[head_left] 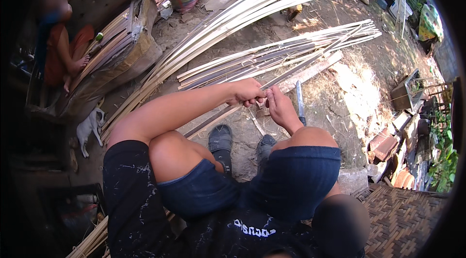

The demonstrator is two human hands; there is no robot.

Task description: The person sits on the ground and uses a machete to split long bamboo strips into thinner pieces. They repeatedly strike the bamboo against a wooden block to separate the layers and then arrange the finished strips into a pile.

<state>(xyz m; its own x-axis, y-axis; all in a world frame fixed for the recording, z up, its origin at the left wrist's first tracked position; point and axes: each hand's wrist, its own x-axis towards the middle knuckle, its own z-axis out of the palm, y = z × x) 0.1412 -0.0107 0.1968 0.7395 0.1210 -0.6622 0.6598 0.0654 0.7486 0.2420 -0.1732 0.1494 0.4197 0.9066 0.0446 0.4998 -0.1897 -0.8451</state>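
A long, slender bamboo strip (297,67), dark along its face, slants from beside my left knee up toward the far right. My left hand (248,92) is closed around it with the knuckles up. Close beside, my right hand (283,106) is closed at the same strip, thumb and fingers pinched together; the exact spot they grip is partly hidden. Under the strip's far part lies a pale flat board (321,67). A long-bladed knife (300,99) rests on the ground just right of my right hand, its handle end partly behind my knee.
A large fan of pale strips (228,20) and a smaller mixed bundle (276,53) lie ahead. A white cat (88,129) lies at left, near a seated person (63,59). Shavings (361,88), a wooden box (407,90) and a woven bamboo surface (403,219) are at right.
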